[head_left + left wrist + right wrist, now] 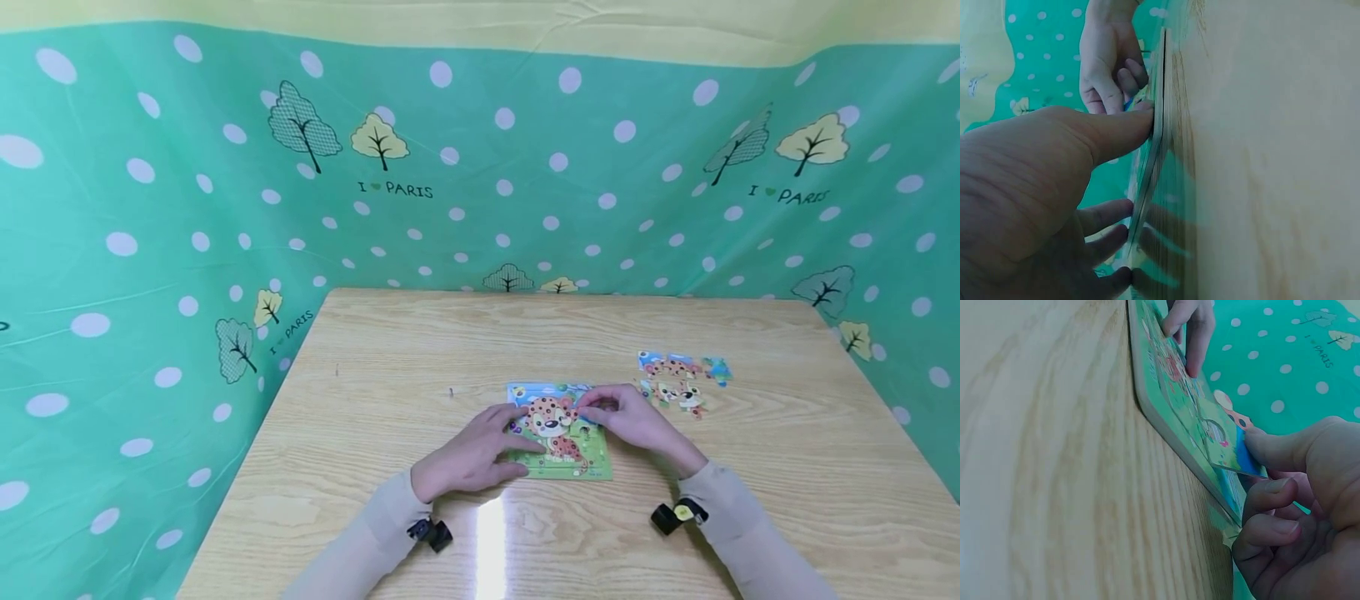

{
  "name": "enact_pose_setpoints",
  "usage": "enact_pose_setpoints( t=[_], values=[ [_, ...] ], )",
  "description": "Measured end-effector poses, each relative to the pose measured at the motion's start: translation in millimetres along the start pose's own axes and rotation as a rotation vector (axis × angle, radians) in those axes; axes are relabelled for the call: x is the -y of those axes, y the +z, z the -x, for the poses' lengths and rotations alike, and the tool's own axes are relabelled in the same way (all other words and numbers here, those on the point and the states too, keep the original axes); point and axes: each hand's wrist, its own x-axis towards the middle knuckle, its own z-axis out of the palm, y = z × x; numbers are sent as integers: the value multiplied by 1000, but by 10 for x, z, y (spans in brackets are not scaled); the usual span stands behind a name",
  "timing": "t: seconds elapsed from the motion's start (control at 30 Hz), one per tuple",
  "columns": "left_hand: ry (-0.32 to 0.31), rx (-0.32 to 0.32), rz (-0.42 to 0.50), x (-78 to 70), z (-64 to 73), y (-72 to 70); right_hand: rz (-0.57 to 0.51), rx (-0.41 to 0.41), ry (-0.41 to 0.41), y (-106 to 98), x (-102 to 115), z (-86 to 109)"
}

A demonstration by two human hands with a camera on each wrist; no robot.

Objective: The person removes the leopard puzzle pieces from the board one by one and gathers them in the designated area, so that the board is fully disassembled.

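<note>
A small jigsaw board [596, 468] with a spotted leopard cub picture on green grass lies flat on the wooden table. My left hand [474, 454] rests over the board's left side, fingers spread and touching its surface and edge. At the board's upper right, my right hand [636, 423] pinches a jigsaw piece [1225, 450] between thumb and fingers. In the right wrist view that piece is green and blue, tilted a little, its near edge raised above the board. The head view hides most of the piece behind my right hand.
To the right of the board lie several loose jigsaw pieces [678, 367] with leopard parts, beside a blue-green piece [717, 372]. A wooden table [390, 350] bears everything. Behind it hangs a green dotted cloth [525, 217].
</note>
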Motion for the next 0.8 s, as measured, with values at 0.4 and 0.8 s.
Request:
enact_pose_setpoints(
  t=[0.4, 0.8],
  values=[
    [-5, 9, 15, 6, 10, 19, -1, -61, 65, -72, -22, 34],
    [-115, -11, 55, 7, -6, 37, 36, -120, 98, -293, -156, 131]
  ],
)
